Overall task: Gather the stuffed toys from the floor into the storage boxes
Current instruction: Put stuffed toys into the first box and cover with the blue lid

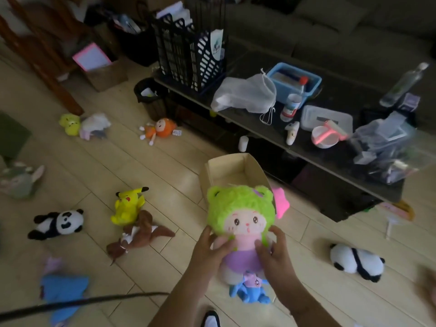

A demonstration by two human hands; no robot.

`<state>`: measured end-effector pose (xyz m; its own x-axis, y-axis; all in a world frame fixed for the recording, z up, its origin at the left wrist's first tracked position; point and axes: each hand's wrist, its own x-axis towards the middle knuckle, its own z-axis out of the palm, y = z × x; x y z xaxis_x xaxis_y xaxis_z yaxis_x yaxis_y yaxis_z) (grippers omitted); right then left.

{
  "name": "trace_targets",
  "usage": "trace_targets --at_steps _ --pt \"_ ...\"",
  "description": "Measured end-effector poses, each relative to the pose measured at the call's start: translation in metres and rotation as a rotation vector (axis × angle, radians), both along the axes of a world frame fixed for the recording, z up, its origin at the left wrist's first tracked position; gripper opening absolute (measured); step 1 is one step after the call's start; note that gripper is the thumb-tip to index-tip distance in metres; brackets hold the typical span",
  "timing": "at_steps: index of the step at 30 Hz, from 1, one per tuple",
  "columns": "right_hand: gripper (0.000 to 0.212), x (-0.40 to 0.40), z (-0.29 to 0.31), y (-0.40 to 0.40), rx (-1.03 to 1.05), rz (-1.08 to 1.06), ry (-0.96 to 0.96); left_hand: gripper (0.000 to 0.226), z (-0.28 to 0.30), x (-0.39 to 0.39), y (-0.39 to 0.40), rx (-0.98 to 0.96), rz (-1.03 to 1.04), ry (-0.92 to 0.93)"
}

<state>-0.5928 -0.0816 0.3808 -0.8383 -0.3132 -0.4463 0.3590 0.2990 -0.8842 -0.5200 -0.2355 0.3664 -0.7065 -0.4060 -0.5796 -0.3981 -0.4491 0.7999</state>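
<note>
Head view: both hands clamp the green-hooded doll (240, 215) upright, left hand (208, 252) and right hand (274, 254) on its sides, fingers wrapped round the body. The open cardboard box (226, 169) lies just beyond, directly ahead.

Pale wood floor (165, 175): yellow toy (127, 204) and panda (59, 224) left, cardboard box (226, 171) centre, second panda (356, 261) right.

Open cardboard box (232, 169) stands empty, dark low table (313, 147) just behind
</note>
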Motion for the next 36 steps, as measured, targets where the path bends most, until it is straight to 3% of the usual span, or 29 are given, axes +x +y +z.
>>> trace_targets --at_steps 6,8,10,12,14,15,17,18,22,29,33,36 --pt "0.026 -0.078 -0.048 -0.041 0.021 -0.033 0.058 0.045 -0.034 -0.069 -0.023 -0.061 0.007 -0.003" --pt "0.03 -0.103 -0.066 -0.053 -0.036 -0.046 0.005 0.049 -0.044 -0.089 -0.029 -0.062 -0.002 -0.032" --pt "0.021 -0.125 -0.092 -0.06 -0.013 -0.002 -0.004 0.059 -0.061 -0.102 -0.042 -0.153 -0.009 -0.177" --pt "0.014 -0.135 -0.126 -0.055 0.22 0.105 -0.078 0.06 -0.085 -0.106 -0.056 -0.216 -0.021 -0.313" --pt "0.035 -0.121 -0.16 -0.042 0.508 0.283 -0.209 0.06 -0.109 -0.095 -0.06 -0.242 -0.093 -0.395" --pt "0.034 -0.108 -0.173 -0.031 0.604 0.375 -0.239 0.059 -0.121 -0.086 -0.057 -0.257 -0.148 -0.421" --pt "0.012 -0.075 -0.19 -0.005 0.694 0.437 -0.311 0.06 -0.141 -0.067 -0.044 -0.283 -0.246 -0.465" --pt "0.011 -0.059 -0.197 0.01 0.7 0.418 -0.384 0.061 -0.149 -0.059 -0.037 -0.279 -0.274 -0.486" --pt "0.038 -0.016 -0.229 0.066 0.816 0.398 -0.507 0.061 -0.185 -0.043 -0.014 -0.214 -0.34 -0.542" --pt "0.031 -0.008 -0.326 0.126 0.821 0.348 -0.582 0.068 -0.279 -0.034 0.032 -0.151 -0.443 -0.596" --pt "0.052 -0.021 -0.387 0.124 0.78 0.336 -0.587 0.072 -0.352 -0.028 0.068 -0.164 -0.624 -0.629" --pt "0.082 -0.02 -0.448 0.124 0.745 0.349 -0.467 0.057 -0.415 -0.026 0.09 -0.235 -0.785 -0.564"
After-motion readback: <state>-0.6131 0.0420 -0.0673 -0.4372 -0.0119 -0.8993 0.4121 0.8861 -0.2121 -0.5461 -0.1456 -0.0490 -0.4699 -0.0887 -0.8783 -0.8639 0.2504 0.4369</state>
